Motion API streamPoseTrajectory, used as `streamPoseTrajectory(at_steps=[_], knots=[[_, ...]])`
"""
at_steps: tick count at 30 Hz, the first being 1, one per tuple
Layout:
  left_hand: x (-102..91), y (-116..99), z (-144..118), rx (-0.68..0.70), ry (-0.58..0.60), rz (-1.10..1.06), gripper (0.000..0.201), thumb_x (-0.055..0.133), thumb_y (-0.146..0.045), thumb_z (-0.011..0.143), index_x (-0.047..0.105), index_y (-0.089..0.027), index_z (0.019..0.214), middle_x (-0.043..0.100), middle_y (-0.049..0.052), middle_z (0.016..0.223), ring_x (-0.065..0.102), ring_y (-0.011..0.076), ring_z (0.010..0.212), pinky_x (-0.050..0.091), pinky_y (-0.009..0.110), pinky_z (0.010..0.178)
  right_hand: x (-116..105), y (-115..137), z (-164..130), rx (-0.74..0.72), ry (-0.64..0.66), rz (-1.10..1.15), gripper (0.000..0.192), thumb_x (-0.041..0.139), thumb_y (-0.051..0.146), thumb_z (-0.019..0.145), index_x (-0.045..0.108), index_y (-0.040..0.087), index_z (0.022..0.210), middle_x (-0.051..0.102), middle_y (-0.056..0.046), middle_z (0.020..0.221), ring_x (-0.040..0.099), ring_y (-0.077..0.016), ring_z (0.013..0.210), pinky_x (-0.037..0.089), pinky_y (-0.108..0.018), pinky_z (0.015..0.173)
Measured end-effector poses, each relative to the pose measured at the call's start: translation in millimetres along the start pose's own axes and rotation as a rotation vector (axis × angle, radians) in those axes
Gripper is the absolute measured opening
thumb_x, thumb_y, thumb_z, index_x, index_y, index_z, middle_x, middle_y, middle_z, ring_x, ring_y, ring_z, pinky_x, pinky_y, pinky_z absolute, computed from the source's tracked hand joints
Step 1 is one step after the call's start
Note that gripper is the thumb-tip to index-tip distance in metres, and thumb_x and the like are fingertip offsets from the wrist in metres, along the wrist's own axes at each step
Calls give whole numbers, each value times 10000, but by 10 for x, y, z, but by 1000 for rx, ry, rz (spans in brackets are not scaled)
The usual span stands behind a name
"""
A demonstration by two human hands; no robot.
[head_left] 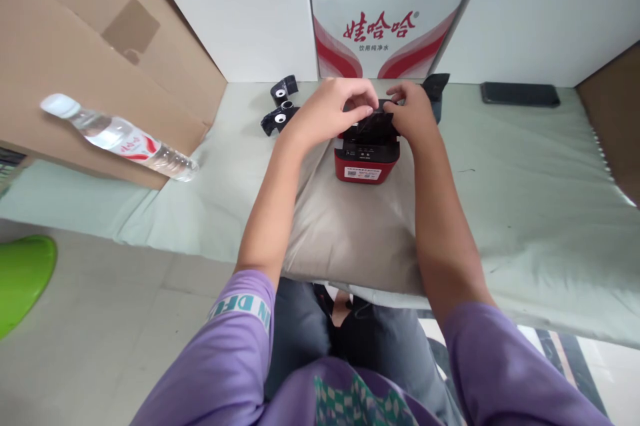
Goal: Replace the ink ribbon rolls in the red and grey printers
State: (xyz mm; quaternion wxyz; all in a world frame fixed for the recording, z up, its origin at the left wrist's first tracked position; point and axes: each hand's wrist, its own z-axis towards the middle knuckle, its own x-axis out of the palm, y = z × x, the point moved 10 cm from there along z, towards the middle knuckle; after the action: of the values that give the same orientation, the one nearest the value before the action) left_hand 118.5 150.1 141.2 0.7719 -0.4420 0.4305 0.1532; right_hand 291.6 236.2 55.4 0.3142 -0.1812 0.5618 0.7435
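A small red and black box-shaped device, with a white label on its front and small marks on its black top panel, stands on the cloth before me. Above it is a black, shiny piece; whether it is a lid or a loose sheet, I cannot tell. My left hand has thumb and forefinger closed at its left side. At the right side, my right hand bends its fingers around the edge. Behind the right wrist, a dark object with a black flap is partly hidden.
Two black rolled items with eye-like stickers lie left of my left hand. A water bottle leans near a cardboard box. White cartons line the back. A black phone lies at right. A green stool stands at lower left.
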Motion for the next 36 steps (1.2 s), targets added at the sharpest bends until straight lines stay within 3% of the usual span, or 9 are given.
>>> streamPoseTrajectory(at_steps=[3,9,19,28,36], knots=[[-17,-14,-13,2,12,3,229,572,-243,983,747,-233,1131,780,56,1100,714,227,1059,537,385,934,44,-67,-9,44,36,22,309,648,179,836,663,205,1143,697,-140,1210,667,-285,1130,507,-527,1115],[-22,31,-40,-17,61,22,221,575,-224,966,759,-221,1088,790,49,1062,721,223,1032,525,366,925,82,-161,10,71,49,93,245,658,261,867,692,177,1095,710,-102,1001,690,-278,1013,559,-542,1017],[-101,-72,-48,78,-45,41,197,589,-179,937,766,-233,1004,785,32,982,717,213,937,488,334,864,-7,-57,-97,209,-8,40,83,632,243,886,690,183,889,736,-110,890,715,-283,1037,551,-482,1021],[-169,-64,-63,57,-87,61,252,547,-159,922,767,-271,975,797,29,1033,707,240,988,504,365,898,-27,-25,-183,351,24,278,122,577,320,921,565,276,808,623,-29,789,616,-222,902,588,-415,873],[-197,-110,-87,49,-91,84,260,565,-180,928,781,-322,960,791,29,1065,699,273,1081,528,394,908,-44,0,-188,364,4,292,152,599,302,916,557,243,782,533,-24,753,561,-190,808,556,-366,759]])
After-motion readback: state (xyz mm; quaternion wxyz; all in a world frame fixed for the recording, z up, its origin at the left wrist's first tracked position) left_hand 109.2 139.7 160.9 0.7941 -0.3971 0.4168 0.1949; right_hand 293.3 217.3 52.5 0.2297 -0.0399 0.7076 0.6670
